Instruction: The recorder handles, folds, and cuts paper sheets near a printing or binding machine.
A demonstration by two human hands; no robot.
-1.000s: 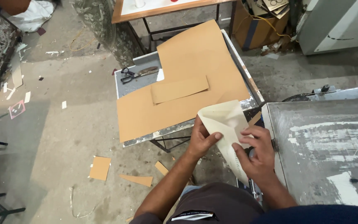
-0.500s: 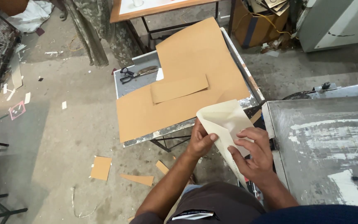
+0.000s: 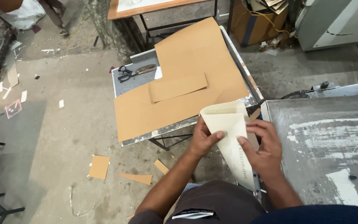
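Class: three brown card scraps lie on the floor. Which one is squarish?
The leftmost scrap, lying farthest from the left hand. The other two, the long strip and the small scrap, are narrow.

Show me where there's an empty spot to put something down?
The grey metal surface right of the right hand is bare. A small grey patch of the small table shows around the scissors; brown cardboard sheets cover the rest. Both hands, left hand too, hold the cream paper.
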